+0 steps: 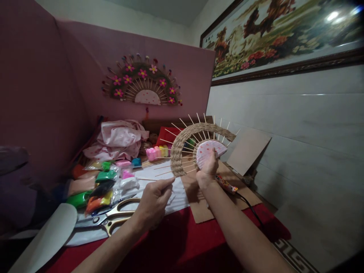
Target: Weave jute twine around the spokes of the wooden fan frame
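A fan-shaped piece with a woven twine band [176, 153], thin sticks poking out and a spotted pink half-disc [209, 151] at its centre is held up over the table. My right hand [208, 170] grips the half-disc, thumb on its front; the other fingers are hidden behind it. At the band's lower left end is my left hand [157, 196], its index fingertip at the twine and the other fingers curled. Whether it pinches a strand cannot be made out.
Gold-handled scissors [109, 218] and bagged coloured clay [106, 176] lie at left, with pink cloth [121, 136] behind. Under the fan is cardboard [199, 208]; a patterned corded tool [226, 185] lies right. A flowered fan [143, 72] hangs on the pink panel.
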`<action>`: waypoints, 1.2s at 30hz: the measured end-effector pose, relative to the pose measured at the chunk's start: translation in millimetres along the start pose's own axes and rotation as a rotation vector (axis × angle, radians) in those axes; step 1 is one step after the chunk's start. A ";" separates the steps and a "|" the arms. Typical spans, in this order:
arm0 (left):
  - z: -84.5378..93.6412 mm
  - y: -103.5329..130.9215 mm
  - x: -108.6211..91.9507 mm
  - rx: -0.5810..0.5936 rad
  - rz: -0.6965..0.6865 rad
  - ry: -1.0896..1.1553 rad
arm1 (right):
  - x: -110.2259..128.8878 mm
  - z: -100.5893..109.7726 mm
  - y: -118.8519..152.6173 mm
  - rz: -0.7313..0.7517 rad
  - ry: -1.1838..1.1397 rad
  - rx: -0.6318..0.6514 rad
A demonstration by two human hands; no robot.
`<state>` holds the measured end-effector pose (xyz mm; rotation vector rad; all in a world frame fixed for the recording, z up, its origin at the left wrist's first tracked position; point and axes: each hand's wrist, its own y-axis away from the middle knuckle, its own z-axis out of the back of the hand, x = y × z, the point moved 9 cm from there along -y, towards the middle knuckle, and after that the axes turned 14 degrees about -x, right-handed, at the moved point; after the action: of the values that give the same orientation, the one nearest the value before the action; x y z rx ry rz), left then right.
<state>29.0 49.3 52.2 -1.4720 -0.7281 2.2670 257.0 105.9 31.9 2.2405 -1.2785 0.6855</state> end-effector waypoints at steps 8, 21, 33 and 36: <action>-4.4 3.8 -8.7 0.038 -0.226 -0.162 | -15.0 2.6 -1.7 -0.103 -0.021 -0.004; 11.5 8.9 -32.3 -0.156 -0.532 -0.278 | -27.8 -7.4 31.9 -0.477 -0.072 0.059; 14.8 7.0 -30.6 -0.172 -0.504 -0.250 | -23.1 0.4 33.7 -0.465 0.008 0.009; 12.6 6.2 -29.2 -0.153 -0.486 -0.278 | -24.5 -0.5 35.8 -0.477 0.007 0.024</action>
<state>29.3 25.7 74.3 -0.9077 -1.2153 2.0786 214.7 105.6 22.3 2.4284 -0.6869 0.5249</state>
